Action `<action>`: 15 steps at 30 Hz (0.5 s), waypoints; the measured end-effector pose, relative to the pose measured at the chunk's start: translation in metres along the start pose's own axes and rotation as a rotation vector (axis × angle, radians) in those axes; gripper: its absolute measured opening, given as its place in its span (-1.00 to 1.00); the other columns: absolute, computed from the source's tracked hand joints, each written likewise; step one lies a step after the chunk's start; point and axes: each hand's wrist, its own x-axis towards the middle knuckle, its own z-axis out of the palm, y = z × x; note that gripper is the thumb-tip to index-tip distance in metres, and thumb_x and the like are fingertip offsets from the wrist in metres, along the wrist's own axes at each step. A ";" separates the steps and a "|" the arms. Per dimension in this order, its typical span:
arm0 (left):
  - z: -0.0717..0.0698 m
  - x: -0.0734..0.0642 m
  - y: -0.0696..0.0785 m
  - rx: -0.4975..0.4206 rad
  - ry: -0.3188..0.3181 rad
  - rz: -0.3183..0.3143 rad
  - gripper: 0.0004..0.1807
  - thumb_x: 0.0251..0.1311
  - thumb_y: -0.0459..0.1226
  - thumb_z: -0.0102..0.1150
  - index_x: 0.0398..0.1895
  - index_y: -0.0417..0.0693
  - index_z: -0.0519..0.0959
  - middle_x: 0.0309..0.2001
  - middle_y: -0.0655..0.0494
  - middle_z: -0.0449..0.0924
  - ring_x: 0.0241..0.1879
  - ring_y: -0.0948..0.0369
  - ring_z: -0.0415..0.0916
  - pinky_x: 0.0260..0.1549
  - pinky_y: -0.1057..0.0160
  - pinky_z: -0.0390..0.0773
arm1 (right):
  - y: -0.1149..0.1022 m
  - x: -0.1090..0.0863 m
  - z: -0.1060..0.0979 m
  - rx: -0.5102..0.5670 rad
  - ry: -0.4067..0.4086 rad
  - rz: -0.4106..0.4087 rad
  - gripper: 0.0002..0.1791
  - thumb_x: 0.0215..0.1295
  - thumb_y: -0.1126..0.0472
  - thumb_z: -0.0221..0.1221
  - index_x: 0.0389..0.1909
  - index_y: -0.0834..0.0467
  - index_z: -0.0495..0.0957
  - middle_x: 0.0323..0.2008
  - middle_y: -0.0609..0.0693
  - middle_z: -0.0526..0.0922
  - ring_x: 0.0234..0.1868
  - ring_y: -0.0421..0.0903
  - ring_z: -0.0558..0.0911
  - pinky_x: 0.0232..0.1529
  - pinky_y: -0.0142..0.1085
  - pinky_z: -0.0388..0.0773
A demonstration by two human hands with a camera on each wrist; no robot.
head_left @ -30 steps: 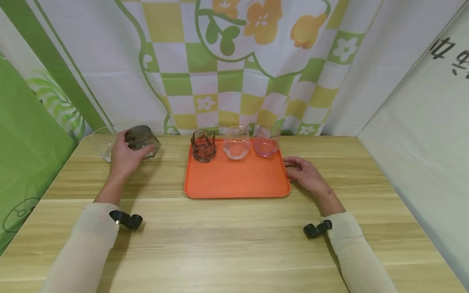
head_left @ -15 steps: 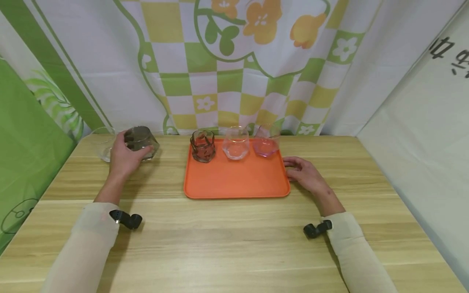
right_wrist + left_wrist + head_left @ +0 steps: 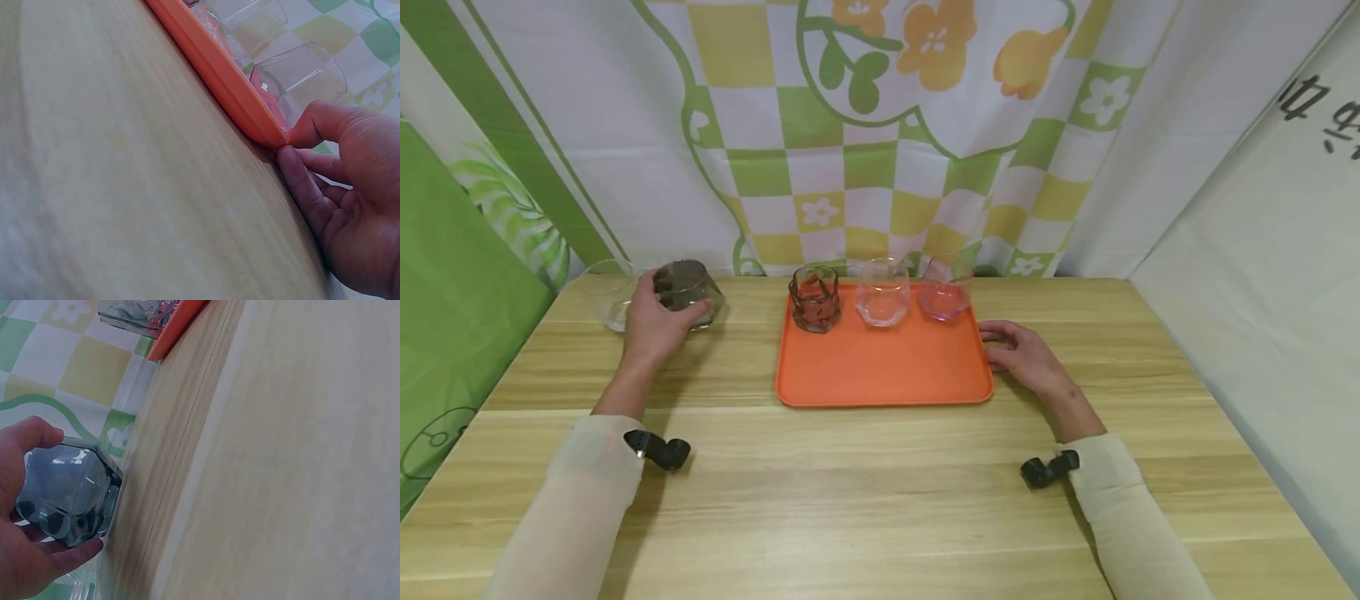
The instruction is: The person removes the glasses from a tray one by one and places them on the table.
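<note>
At the table's back left, my left hand (image 3: pixel 657 321) holds a smoky grey faceted glass (image 3: pixel 691 292), thumb on one side and fingers on the other. In the left wrist view the grey glass (image 3: pixel 69 490) is down at the tabletop. Just left of that hand stands a clear glass (image 3: pixel 615 310), partly covered by it. My right hand (image 3: pixel 1026 358) is at the right edge of an orange tray (image 3: pixel 886 375); in the right wrist view its thumb and forefinger pinch the tray's rim (image 3: pixel 265 134). Its other fingers are loosely bent.
Along the tray's back side stand a dark patterned glass (image 3: pixel 816 304), a clear glass (image 3: pixel 883 300) and a pink-bottomed glass (image 3: pixel 945 296). Behind the wooden table (image 3: pixel 850 492) hangs a checked, flowered curtain (image 3: pixel 880 167), close to the glasses.
The grey glass has shifted very slightly left in my left hand. My right hand and the tray stay practically still.
</note>
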 end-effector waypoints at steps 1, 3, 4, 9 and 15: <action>0.000 0.000 0.000 0.000 -0.001 0.002 0.03 0.23 -0.12 0.40 0.58 -0.34 0.02 0.41 -0.42 0.22 0.38 -0.28 0.20 0.34 -0.19 0.23 | 0.000 0.000 0.000 -0.001 0.001 0.000 -0.41 0.42 0.37 0.17 0.43 0.41 0.32 0.27 0.38 0.46 0.00 -0.05 0.63 -0.10 -0.33 0.66; 0.000 0.000 -0.001 -0.003 -0.007 -0.002 0.04 0.23 -0.10 0.41 0.59 -0.32 0.01 0.42 -0.41 0.22 0.38 -0.28 0.20 0.34 -0.20 0.24 | 0.000 0.000 -0.001 -0.003 0.003 0.000 -0.41 0.42 0.37 0.17 0.43 0.40 0.32 0.26 0.38 0.46 0.00 -0.06 0.63 -0.11 -0.34 0.65; -0.001 0.000 -0.001 -0.007 -0.010 -0.006 0.05 0.23 -0.09 0.42 0.59 -0.31 0.01 0.42 -0.41 0.22 0.39 -0.28 0.20 0.34 -0.20 0.24 | 0.000 0.000 -0.001 -0.003 0.003 -0.001 -0.41 0.42 0.37 0.17 0.43 0.40 0.32 0.26 0.38 0.46 -0.01 -0.06 0.63 -0.11 -0.34 0.65; -0.002 -0.001 -0.002 -0.016 -0.018 -0.021 0.08 0.22 -0.04 0.43 0.61 -0.27 0.01 0.43 -0.38 0.22 0.40 -0.26 0.19 0.33 -0.20 0.26 | 0.000 0.001 0.001 -0.007 0.007 -0.002 -0.42 0.41 0.39 0.16 0.42 0.41 0.33 0.26 0.38 0.47 -0.03 -0.11 0.64 -0.11 -0.35 0.65; -0.003 -0.002 -0.001 -0.006 -0.022 0.001 0.07 0.23 -0.05 0.43 0.60 -0.30 0.01 0.43 -0.40 0.22 0.40 -0.28 0.19 0.33 -0.22 0.25 | 0.000 0.001 0.001 0.001 0.009 0.000 -0.42 0.41 0.40 0.15 0.42 0.42 0.32 0.26 0.39 0.46 -0.04 -0.14 0.63 -0.11 -0.35 0.65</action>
